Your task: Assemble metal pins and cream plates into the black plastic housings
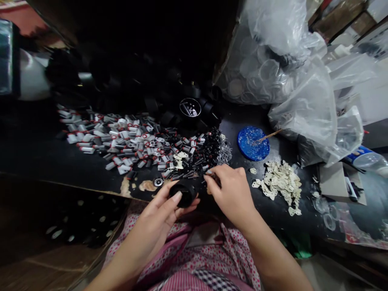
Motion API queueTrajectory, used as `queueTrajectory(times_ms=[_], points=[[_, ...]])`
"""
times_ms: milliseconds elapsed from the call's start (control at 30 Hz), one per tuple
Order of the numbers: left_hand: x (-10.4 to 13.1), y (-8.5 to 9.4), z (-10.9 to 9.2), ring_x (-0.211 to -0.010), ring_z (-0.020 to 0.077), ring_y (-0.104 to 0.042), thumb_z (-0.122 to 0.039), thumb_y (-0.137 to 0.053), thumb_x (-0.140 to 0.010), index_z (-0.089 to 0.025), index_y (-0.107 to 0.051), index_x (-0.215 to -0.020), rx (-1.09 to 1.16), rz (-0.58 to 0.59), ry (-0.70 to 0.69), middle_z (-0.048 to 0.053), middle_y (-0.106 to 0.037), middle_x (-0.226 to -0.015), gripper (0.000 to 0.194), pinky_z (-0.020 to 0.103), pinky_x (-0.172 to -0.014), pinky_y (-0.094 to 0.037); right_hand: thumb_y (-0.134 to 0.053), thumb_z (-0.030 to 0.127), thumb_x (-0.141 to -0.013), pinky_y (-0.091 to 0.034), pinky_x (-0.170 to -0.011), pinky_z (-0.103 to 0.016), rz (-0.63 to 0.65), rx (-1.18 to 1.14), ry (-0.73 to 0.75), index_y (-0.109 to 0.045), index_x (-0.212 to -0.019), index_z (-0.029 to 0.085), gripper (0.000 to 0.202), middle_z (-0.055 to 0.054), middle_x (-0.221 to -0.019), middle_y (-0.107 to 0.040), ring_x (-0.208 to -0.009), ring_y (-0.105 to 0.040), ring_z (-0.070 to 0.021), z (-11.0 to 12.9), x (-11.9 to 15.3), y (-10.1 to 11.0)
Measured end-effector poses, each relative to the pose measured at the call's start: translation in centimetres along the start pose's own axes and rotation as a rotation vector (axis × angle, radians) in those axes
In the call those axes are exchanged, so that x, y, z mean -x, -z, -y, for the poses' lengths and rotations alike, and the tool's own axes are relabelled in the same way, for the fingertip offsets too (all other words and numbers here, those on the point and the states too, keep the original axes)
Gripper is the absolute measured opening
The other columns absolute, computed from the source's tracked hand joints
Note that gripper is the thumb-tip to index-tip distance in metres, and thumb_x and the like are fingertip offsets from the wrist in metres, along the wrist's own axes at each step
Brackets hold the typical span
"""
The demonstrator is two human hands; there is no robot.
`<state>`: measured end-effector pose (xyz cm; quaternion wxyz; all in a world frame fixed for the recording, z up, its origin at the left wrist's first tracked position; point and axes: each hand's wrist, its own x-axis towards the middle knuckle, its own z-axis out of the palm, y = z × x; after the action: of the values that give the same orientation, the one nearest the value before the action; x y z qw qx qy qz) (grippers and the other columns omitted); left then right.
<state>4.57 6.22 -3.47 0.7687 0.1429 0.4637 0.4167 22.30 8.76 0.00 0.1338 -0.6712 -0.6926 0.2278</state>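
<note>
A round black cup-shaped part [185, 195] is held in my left hand [165, 207], with the thumb over its rim. My right hand [230, 190] is just to the right of it, fingers pinched together over the table; what they hold is too small to name. Beyond the hands lies a pile of grey and white pieces with red rings [121, 137]. Small springs [190, 174] and black parts [212, 151] lie next to that pile. A small ring-shaped part [158, 182] sits near the table edge, left of the black cup.
A blue lid [253, 143] holds clear gel and a thin stick [269, 135]. Cream flat pieces [281, 184] are heaped at the right. Plastic bags [257, 72] of clear discs stand behind. An open box [336, 184] is at the far right. Black round parts [190, 108] lie at the back.
</note>
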Motion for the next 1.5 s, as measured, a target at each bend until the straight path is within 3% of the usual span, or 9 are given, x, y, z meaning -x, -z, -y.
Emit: queueTrajectory(times_ms=[100, 233, 533, 767, 967, 1067, 1167, 1267, 1500], points=[[-0.1, -0.5, -0.2, -0.093, 0.0232, -0.073, -0.031, -0.074, -0.086, -0.023, -0.075, -0.103, 0.036, -0.04, -0.026, 0.007, -0.077, -0.11, 0.019, 0.034, -0.085, -0.061, -0.057, 0.031, -0.097, -0.034, -0.08, -0.041, -0.013, 0.279, 0.055, -0.068, -0.095, 0.017, 0.018, -0.008, -0.092, -0.072, -0.086, -0.066, -0.0264, 0.1, -1.0, -1.0], [-0.2, -0.9, -0.5, -0.1, 0.0238, -0.072, -0.03, -0.072, -0.088, -0.024, -0.072, -0.108, 0.07, -0.052, -0.023, 0.007, -0.076, -0.114, 0.021, 0.035, -0.088, -0.06, -0.056, 0.028, -0.096, -0.032, -0.078, -0.039, -0.03, 0.293, 0.124, -0.066, -0.095, 0.018, 0.015, -0.006, -0.091, -0.072, -0.082, -0.065, -0.0242, -0.1, -1.0, -1.4], [-1.5, -1.7, -0.9, -0.106, 0.0226, -0.071, -0.026, -0.073, -0.088, -0.025, -0.073, -0.105, 0.144, 0.004, -0.009, 0.003, -0.076, -0.118, 0.017, 0.035, -0.094, -0.059, -0.058, 0.018, -0.091, -0.037, -0.077, -0.034, -0.113, -0.14, 0.2, -0.064, -0.085, 0.02, 0.008, -0.001, -0.083, -0.07, -0.076, -0.062, -0.0172, 0.2, 0.7, -1.3], [-1.3, -2.0, -0.6, -0.101, 0.0196, -0.073, -0.027, -0.074, -0.088, -0.024, -0.076, -0.097, 0.233, 0.025, 0.015, 0.003, -0.078, -0.11, 0.01, 0.03, -0.093, -0.06, -0.062, 0.017, -0.089, -0.05, -0.083, -0.034, -0.105, -0.593, 0.116, -0.068, -0.091, 0.023, 0.008, -0.001, -0.093, -0.072, -0.088, -0.067, -0.0173, 0.0, 0.8, -0.9], [-1.0, -2.4, -0.3, -0.103, 0.0198, -0.074, -0.023, -0.072, -0.089, -0.024, -0.076, -0.101, 0.307, 0.022, 0.003, 0.003, -0.078, -0.114, 0.013, 0.031, -0.094, -0.06, -0.066, 0.025, -0.088, -0.053, -0.081, -0.032, -0.171, -0.722, 0.023, -0.071, -0.103, 0.026, 0.016, 0.0, -0.091, -0.068, -0.084, -0.065, -0.0162, 0.0, 1.0, -1.2], [-1.0, -2.6, -0.1, -0.1, 0.0194, -0.075, -0.021, -0.073, -0.088, -0.022, -0.076, -0.099, 0.34, -0.002, 0.001, 0.004, -0.079, -0.11, 0.011, 0.031, -0.092, -0.061, -0.072, 0.027, -0.085, -0.051, -0.076, -0.032, -0.242, -0.688, -0.028, -0.068, -0.103, 0.025, 0.019, 0.001, -0.087, -0.068, -0.08, -0.065, -0.0162, 0.2, 1.2, -1.7], [-1.0, -2.7, 0.0, -0.1, 0.0196, -0.074, -0.023, -0.075, -0.086, -0.022, -0.075, -0.095, 0.333, -0.017, -0.016, 0.003, -0.079, -0.11, 0.009, 0.032, -0.092, -0.061, -0.069, 0.024, -0.088, -0.048, -0.078, -0.035, -0.338, -0.508, 0.09, -0.068, -0.09, 0.023, 0.003, -0.001, -0.087, -0.072, -0.081, -0.066, -0.0175, 0.4, 1.4, -1.9], [-0.9, -2.5, 0.1, -0.101, 0.0215, -0.074, -0.027, -0.076, -0.086, -0.023, -0.075, -0.093, 0.274, -0.012, -0.023, 0.003, -0.079, -0.109, 0.008, 0.033, -0.093, -0.061, -0.065, 0.021, -0.091, -0.047, -0.078, -0.037, -0.403, -0.37, 0.207, -0.068, -0.093, 0.023, 0.004, -0.002, -0.09, -0.075, -0.081, -0.068, -0.0184, 0.5, 1.5, -1.7], [-0.9, -1.8, 0.0, -0.106, 0.0216, -0.072, -0.031, -0.073, -0.088, -0.028, -0.075, -0.1, 0.185, 0.001, -0.039, 0.001, -0.077, -0.116, 0.013, 0.033, -0.095, -0.058, -0.067, 0.018, -0.089, -0.046, -0.078, -0.036, -0.403, -0.368, 0.269, -0.068, -0.094, 0.021, 0.007, 0.0, -0.089, -0.076, -0.082, -0.067, -0.0168, 0.4, 1.4, -1.5]])
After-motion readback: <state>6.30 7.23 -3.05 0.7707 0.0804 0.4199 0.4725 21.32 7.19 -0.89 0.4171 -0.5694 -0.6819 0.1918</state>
